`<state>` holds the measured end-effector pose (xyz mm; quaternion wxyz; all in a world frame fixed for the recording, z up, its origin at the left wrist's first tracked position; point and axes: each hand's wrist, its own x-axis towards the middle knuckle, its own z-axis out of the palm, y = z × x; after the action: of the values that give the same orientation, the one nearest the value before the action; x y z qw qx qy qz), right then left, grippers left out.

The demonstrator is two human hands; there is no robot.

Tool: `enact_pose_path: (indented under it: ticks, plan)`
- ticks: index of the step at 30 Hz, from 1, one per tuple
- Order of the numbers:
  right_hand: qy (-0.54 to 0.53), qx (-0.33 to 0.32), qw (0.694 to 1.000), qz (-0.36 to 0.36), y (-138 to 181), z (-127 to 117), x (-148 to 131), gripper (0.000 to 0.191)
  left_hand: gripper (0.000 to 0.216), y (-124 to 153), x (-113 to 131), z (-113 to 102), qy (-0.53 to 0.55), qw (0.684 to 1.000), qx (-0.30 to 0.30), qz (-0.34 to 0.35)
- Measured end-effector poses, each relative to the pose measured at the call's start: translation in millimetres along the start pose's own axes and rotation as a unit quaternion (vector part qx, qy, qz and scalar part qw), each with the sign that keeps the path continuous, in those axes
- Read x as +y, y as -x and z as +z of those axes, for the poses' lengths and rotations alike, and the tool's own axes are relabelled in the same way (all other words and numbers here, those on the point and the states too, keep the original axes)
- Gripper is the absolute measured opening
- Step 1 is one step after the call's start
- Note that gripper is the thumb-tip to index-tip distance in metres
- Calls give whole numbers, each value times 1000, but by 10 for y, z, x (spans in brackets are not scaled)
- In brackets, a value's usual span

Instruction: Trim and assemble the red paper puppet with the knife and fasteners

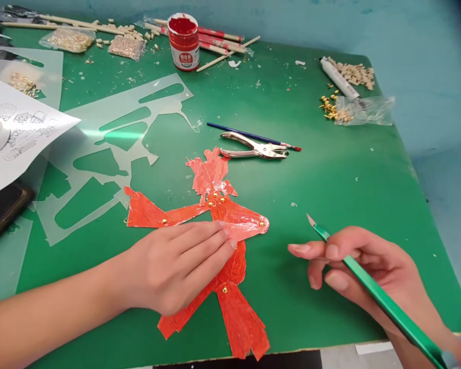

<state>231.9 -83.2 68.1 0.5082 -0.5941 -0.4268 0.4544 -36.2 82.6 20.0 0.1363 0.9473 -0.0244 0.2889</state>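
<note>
A red painted puppet figure (215,215) made of jointed pieces with small gold fasteners lies flat on the green table (330,169). My left hand (176,266) rests on its middle, fingers stretched flat and pressing it down. To the right, my right hand (353,266) holds a green pencil (372,292), tip pointing up-left toward the figure and a short way off it.
A metal hole punch (253,147) and a blue paintbrush (253,136) lie beyond the figure. A clear cut-out stencil sheet (111,154) lies at left, a printed paper (15,133) beside it. A red paint jar (183,42), wooden sticks and bags of gold fasteners (353,110) sit at the back.
</note>
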Motion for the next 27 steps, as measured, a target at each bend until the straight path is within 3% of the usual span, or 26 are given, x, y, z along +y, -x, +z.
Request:
enact_pose_path:
  ticks: [3, 6, 11, 15, 20, 24, 27]
  plan:
    - [5, -25, 999, -40, -185, 60, -31, 4, 30, -13, -1, 20, 2, 1000, 3, -6]
    - [-34, -22, 994, -102, -422, 301, -55, 7, 28, -9, 2, 35, 1, 1000, 12, -6]
    - [-153, 21, 987, -46, -703, 759, 72, 34, 32, 44, 9, 24, -2, 1000, 5, -14]
    - [-144, 21, 989, 27, -737, 736, 124, 44, 36, 64, 31, -12, 16, 1000, 2, -15]
    - [-104, -89, 989, 47, -737, 598, 32, 43, 38, 32, 90, -106, -8, 999, -36, -17]
    - [-3, -125, 992, -29, -722, 590, 69, 63, 36, -10, 78, -196, -13, 996, -85, -4]
    - [116, -144, 969, -165, -712, 585, 145, 54, 36, -23, 34, -240, -14, 994, -108, 2]
